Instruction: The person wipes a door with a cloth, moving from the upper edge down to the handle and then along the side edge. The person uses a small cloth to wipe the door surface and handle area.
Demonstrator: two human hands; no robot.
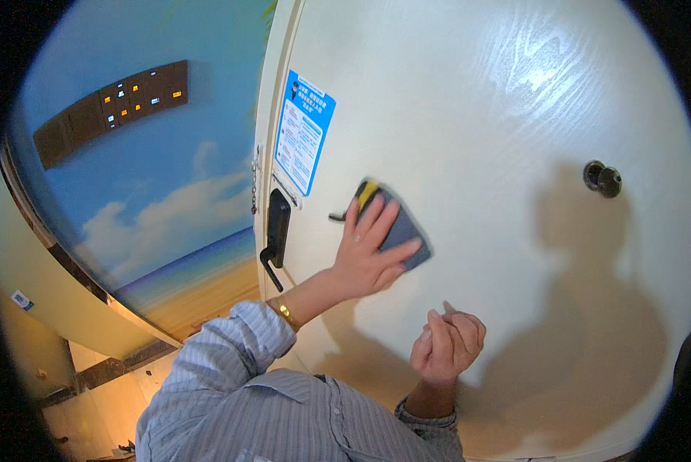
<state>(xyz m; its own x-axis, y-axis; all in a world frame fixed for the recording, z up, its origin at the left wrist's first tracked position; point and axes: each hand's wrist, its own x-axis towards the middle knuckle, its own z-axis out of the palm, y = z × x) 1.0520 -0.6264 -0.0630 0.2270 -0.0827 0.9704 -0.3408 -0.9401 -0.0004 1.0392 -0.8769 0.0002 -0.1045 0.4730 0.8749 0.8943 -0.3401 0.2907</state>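
My left hand [371, 248] lies spread over a dark grey cloth [403, 231], pressing it flat against the white door [466, 104]. A yellow and black band crosses the cloth's upper corner, and a short black tab sticks out at its left. The cloth's edges are slightly blurred. Lower and to the right, my right hand [449, 346] is raised in front of the door with its fingers curled in. Nothing shows in its grip, though the inside of the palm is partly hidden.
Left of the cloth are a black door handle [273, 265] with its lock plate and a blue printed notice [304, 136]. A door chain [254, 187] hangs at the frame. Further right is a round peephole [602, 178]. A lit switch panel [114, 110] is on the beach-mural wall.
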